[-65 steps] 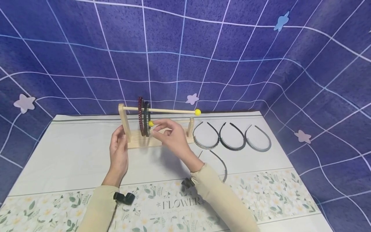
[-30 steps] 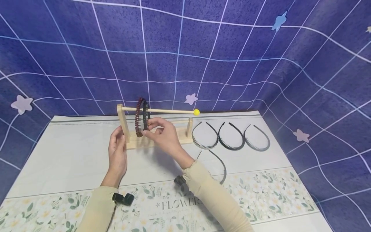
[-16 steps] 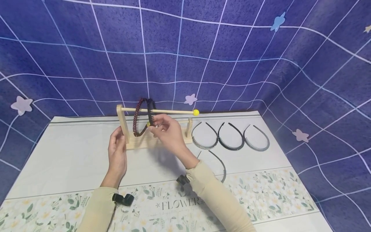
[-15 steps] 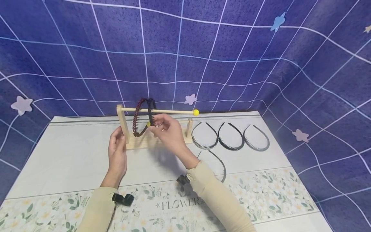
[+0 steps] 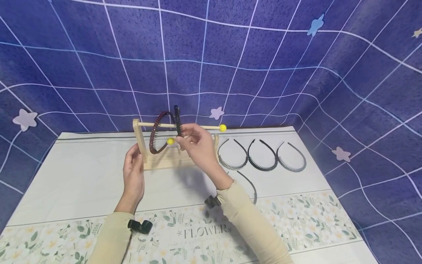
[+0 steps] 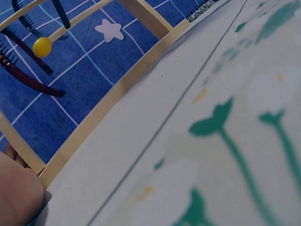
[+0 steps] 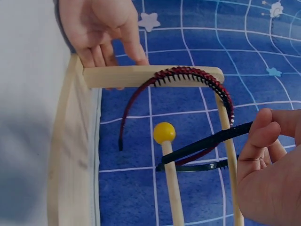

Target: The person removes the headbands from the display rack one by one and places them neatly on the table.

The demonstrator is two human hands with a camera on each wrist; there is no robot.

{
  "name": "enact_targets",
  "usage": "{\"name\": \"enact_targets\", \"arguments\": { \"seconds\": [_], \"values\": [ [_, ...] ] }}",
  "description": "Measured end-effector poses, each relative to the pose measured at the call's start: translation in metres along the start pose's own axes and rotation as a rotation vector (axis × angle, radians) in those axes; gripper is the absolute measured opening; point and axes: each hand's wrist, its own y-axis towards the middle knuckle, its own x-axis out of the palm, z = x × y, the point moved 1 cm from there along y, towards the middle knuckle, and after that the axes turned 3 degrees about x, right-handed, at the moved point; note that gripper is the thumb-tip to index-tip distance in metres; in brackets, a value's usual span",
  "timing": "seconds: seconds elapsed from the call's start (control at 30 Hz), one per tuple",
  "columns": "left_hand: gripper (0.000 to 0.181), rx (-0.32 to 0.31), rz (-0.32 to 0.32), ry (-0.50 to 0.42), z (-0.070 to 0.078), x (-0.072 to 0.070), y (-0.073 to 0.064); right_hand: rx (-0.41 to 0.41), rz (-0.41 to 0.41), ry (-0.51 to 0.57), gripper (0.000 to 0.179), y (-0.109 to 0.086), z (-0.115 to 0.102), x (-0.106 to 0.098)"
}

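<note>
A wooden headband stand (image 5: 140,141) has two rods tipped with yellow balls. My left hand (image 5: 134,172) grips its left post near the base; the right wrist view shows fingers and thumb on either side of that post (image 7: 141,76). A dark red toothed headband (image 5: 153,135) hangs on the upper rod (image 5: 201,127), turned at an angle. To its right, my right hand (image 5: 200,146) pinches a black toothed headband (image 5: 177,119) beside the same rod. The lower rod's yellow ball (image 5: 170,141) lies left of the pinching fingertips. In the right wrist view, the black headband's ends (image 7: 188,148) pass near that ball.
Three headbands lie in a row right of the stand: a silvery-edged one (image 5: 234,167), a black one (image 5: 263,167) and a grey one (image 5: 293,168). Another headband (image 5: 252,183) lies nearer, partly behind the right forearm. Blue gridded cloth (image 5: 184,80) rises behind the table.
The right hand went left to the headbands, then back right and slightly up with the black one, separating it from the red one, which has swung to an angle. The left hand stayed put.
</note>
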Motion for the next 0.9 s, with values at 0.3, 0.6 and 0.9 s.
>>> {"name": "enact_targets", "arguments": {
  "seconds": [0.3, 0.6, 0.9],
  "values": [
    [0.043, 0.012, 0.009, -0.022, -0.003, -0.001, 0.001, 0.017, 0.034, 0.04, 0.032, 0.0, -0.013, -0.01],
    [0.043, 0.02, 0.005, -0.008, -0.003, -0.001, 0.002, -0.003, 0.056, 0.075, 0.033, 0.0, -0.018, -0.024],
    [0.043, 0.019, 0.002, -0.007, -0.003, -0.001, 0.001, -0.038, 0.133, 0.109, 0.031, 0.002, -0.023, -0.048]
  ]
}}
